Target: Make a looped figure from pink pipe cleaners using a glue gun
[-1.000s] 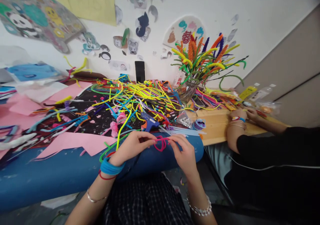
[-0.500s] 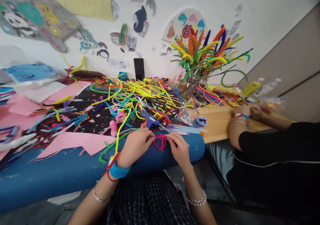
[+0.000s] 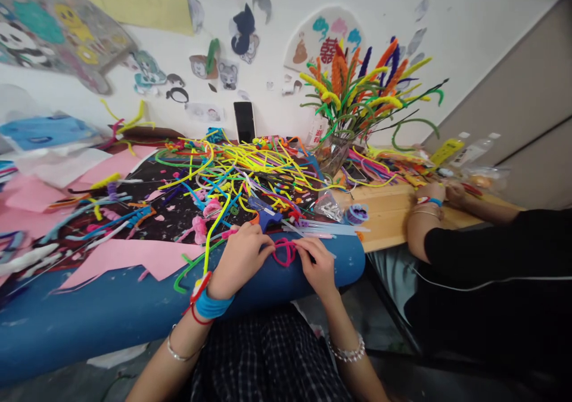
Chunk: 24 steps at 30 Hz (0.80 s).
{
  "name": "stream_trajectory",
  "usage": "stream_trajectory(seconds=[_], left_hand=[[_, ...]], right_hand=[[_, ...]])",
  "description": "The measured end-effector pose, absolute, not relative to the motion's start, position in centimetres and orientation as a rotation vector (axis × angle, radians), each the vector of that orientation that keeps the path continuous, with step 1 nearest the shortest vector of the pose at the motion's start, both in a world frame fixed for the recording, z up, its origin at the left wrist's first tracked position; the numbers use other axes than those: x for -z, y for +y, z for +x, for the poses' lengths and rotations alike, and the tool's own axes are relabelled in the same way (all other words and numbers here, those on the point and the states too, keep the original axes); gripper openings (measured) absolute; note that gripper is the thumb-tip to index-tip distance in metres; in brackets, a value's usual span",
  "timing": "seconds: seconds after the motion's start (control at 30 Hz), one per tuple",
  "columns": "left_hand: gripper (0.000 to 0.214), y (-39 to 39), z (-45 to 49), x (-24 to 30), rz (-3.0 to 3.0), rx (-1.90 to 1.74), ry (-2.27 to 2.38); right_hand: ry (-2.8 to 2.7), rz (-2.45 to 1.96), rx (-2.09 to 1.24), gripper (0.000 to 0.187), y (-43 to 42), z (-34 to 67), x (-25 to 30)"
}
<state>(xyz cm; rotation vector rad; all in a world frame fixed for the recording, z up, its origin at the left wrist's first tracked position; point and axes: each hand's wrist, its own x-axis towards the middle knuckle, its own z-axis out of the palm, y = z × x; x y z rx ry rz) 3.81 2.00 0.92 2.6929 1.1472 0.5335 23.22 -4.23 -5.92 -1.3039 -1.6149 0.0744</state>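
A magenta pipe cleaner (image 3: 285,251) bent into loops hangs between my two hands over the blue table edge (image 3: 111,312). My left hand (image 3: 241,259) pinches its left end, fingers closed. My right hand (image 3: 317,262) pinches the right end, fingers closed too. A blue band and a red cord sit on my left wrist, a beaded bracelet on my right. Just beyond my hands lies a blue glue gun (image 3: 264,214) among loose pipe cleaners.
A heap of yellow, green and blue pipe cleaners (image 3: 236,170) covers the dark mat. Pink paper sheets (image 3: 134,256) lie at the left. A glass vase of pipe-cleaner flowers (image 3: 353,110) and a phone (image 3: 245,122) stand at the back. Another person's hands (image 3: 435,196) work at the wooden table, right.
My hands have drawn closer together on the magenta pipe cleaner and shifted slightly up and left in view. The view has tilted a little. The other person's hands stay in place.
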Motion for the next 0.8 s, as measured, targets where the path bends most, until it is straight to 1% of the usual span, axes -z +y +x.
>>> stream_trajectory(seconds=[0.4, 0.8], left_hand=[[0.015, 1.49, 4.27, -0.97, 2.683, -0.456, 1.215], [0.019, 2.02, 4.14, -1.31, 2.695, -0.374, 1.102]], right_hand=[[-1.623, -1.224, -0.027, 0.023, -4.05, 23.29, 6.44], [-1.646, -1.185, -0.017, 0.023, -4.01, 23.38, 6.27]])
